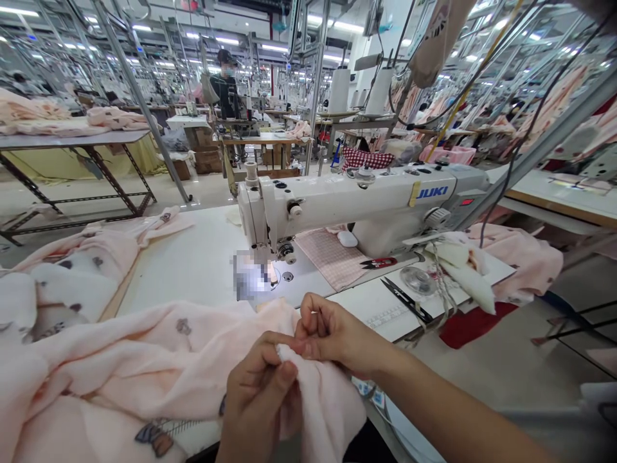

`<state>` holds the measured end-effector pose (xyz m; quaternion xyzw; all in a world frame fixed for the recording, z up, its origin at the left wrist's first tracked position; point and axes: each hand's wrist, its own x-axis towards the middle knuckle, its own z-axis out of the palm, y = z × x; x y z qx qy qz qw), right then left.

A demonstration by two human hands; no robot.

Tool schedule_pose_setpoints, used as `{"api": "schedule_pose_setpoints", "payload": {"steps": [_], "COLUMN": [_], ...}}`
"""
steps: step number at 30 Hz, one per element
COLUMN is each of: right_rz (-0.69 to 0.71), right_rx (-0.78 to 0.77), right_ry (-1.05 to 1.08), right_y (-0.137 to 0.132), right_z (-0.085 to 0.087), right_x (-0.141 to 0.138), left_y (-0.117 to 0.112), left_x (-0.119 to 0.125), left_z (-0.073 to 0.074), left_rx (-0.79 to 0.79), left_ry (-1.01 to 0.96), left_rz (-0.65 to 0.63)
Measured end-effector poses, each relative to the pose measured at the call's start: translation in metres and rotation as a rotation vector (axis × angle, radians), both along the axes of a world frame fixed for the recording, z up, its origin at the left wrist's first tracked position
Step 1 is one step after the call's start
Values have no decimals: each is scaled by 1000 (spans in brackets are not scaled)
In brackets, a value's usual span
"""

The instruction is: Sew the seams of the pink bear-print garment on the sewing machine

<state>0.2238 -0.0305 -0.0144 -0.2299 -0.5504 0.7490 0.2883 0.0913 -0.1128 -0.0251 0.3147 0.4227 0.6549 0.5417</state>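
Left fingers (pixel 285 375) pinch pink fabric (pixel 322 395), right fingers (pixel 319 348) apparently likewise.

left hand (pixel 260 392) pinches pink fabric (pixel 324 402); right hand (pixel 340 337) pinches it alongside; sewing machine (pixel 337 204) beyond

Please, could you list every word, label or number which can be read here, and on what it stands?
"JUKI": blue letters on the white sewing machine.
Too blurred to read: lettering on the beige item hanging overhead.
Too small to read: any numbers on the ruler scale and red display.
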Motion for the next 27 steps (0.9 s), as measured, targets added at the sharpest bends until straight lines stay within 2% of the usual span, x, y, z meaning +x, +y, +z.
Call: {"api": "schedule_pose_setpoints", "payload": {"steps": [3, 5, 8, 10, 12, 15, 18, 27], "right_rz": [-4, -49, -127, -124, -132, -226, -269, -262], "right_rx": [1, 113, 537, 810, 1001, 1213, 1321, 1394], "right_ry": [-3, -44, -292, -463, -535, -584, -631, -641], "right_y": [1, 1, -2, -6, -10, -14, -15, -14], "right_z": [-2, 7, 27, 39, 45, 45, 43, 47], "right_x": [6, 14, 26, 30, 31, 27, 24, 24], "left_y": [2, 3, 6, 7, 8, 8, 7, 8], "left_x": [2, 2, 1, 1, 1, 1, 1, -1], "left_z": [-11, -14, -14, -13, -14, -17, -19, -24], "left_rx": [-78, -79, -77, -63, -25, 16, 11, 39], "left_ry": [-152, -141, -97, -73, -41, 13, 49, 99], "left_rz": [-35, -20, 13, 3, -15, 2, 43, 35]}}
